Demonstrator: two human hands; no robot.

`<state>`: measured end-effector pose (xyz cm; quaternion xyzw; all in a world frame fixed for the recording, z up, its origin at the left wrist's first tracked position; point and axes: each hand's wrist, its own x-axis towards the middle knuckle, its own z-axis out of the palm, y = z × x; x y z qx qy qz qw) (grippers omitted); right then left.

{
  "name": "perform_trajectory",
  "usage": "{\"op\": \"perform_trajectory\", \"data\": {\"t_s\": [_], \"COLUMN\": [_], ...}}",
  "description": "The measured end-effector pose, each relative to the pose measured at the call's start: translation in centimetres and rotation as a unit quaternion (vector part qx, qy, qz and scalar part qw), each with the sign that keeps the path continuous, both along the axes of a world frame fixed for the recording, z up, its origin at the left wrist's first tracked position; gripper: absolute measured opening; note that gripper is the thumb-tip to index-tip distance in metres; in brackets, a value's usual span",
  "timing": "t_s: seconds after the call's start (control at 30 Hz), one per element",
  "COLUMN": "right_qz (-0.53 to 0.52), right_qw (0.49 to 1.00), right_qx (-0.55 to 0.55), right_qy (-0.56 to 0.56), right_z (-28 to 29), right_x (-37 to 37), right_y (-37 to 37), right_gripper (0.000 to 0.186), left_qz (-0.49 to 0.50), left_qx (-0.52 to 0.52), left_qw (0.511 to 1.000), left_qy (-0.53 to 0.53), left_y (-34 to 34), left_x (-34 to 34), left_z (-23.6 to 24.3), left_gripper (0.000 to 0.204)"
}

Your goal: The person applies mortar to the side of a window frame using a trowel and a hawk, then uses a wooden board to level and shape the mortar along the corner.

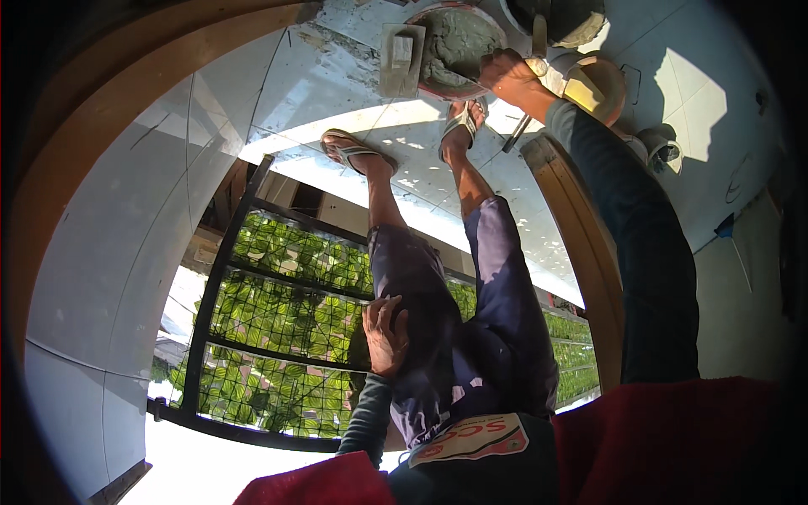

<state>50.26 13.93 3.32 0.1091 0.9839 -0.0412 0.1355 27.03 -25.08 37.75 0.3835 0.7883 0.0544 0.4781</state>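
My right hand reaches to the right edge of a round bucket of wet grey mortar, fingers curled on something I cannot make out. A square float with a block handle lies against the bucket's left side. My left hand rests on my left thigh, fingers bent and apart, holding nothing. My sandalled feet stand on pale tiles below the bucket.
A second dark bucket, a yellowish tub and small containers stand at the right. A black metal railing with leafy mesh is beside my legs. Wooden frames and tiled walls border the space.
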Motion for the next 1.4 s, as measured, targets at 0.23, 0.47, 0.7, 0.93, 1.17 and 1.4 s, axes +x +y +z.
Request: {"op": "perform_trajectory", "data": {"t_s": [0.23,0.47,0.7,0.93,1.17,1.4], "right_qz": [0.045,-0.108,-0.363,-0.409,-0.389,-0.282], "right_qw": [0.997,0.979,0.853,0.83,0.848,0.857], "right_qx": [-0.056,-0.163,-0.373,-0.378,-0.34,-0.357], "right_qy": [-0.017,-0.049,-0.034,0.033,0.118,0.245], "right_z": [0.8,2.0,1.1,1.8,10.6,30.8], "right_x": [0.6,3.7,7.2,10.5,10.7,1.4], "right_y": [1.6,3.5,-0.5,-3.3,-0.3,2.3], "right_gripper": [0.025,0.03,0.05,0.044,0.039,0.019], "left_qz": [0.003,-0.011,-0.032,-0.028,0.021,0.116], "left_qx": [-0.005,0.006,0.016,0.018,0.056,0.323], "left_qw": [1.0,0.999,0.996,0.998,0.996,0.896], "left_qy": [0.019,0.05,0.079,0.059,0.067,0.281], "left_y": [-0.5,-0.9,-0.4,0.0,3.1,8.2], "left_x": [0.8,0.4,-0.2,-1.2,-3.2,-11.3], "left_z": [-0.9,-1.3,-1.4,-1.1,1.8,17.7], "left_gripper": [0.033,0.035,0.036,0.037,0.03,0.04]}}
